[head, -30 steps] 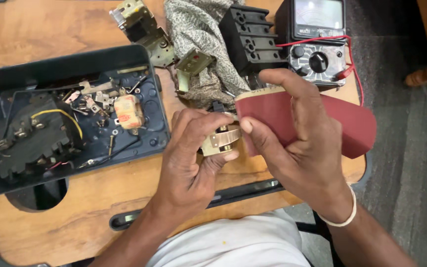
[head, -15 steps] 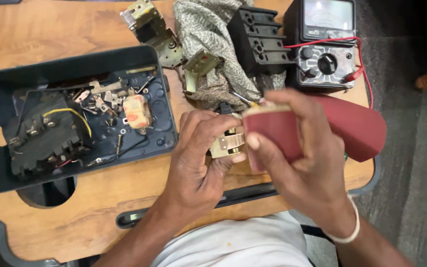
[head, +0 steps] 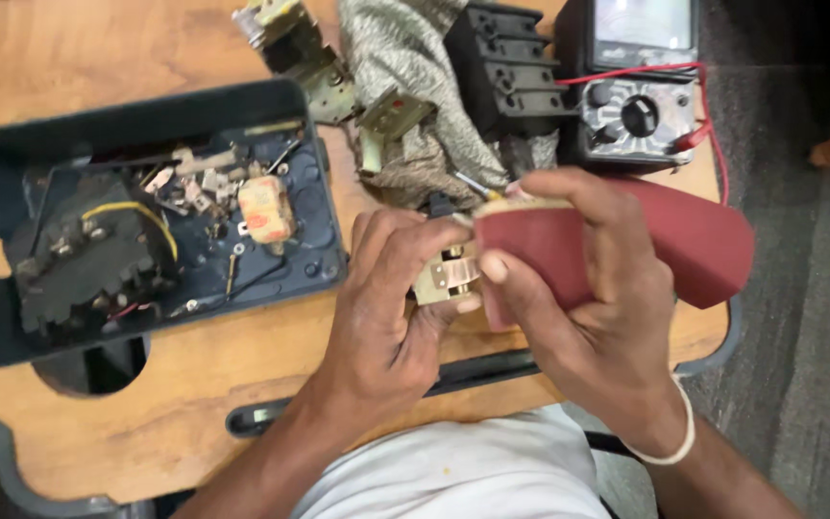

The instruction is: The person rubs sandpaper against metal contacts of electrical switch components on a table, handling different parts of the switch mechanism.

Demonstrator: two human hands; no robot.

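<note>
Both hands have drifted a little toward the person's body and the near edge of the wooden desk top (head: pixel 194 404) since the earlier frames, while the grip looks unchanged. The left hand (head: pixel 391 298) is closed around a small brass-coloured metal contact piece (head: pixel 449 277), thumb and fingers clamped on it from the left and below. The right hand (head: pixel 578 288) is closed on a folded sheet of dark red abrasive paper (head: pixel 684 240), whose folded edge lies just right of the metal piece and touches it. The metal piece's long axis runs roughly left to right between the two thumbs, and the paper trails away to the right past the knuckles.

Beyond the fingertips lie a crumpled grey patterned cloth (head: pixel 405 86), a black ribbed terminal block (head: pixel 506 67) and a black dial multimeter with red leads (head: pixel 636 106). Left of the left hand sits an open dark plastic housing (head: pixel 12 327) holding loose metal bits and a small orange-wrapped coil (head: pixel 263 210). Nothing stands between paper and metal piece.
</note>
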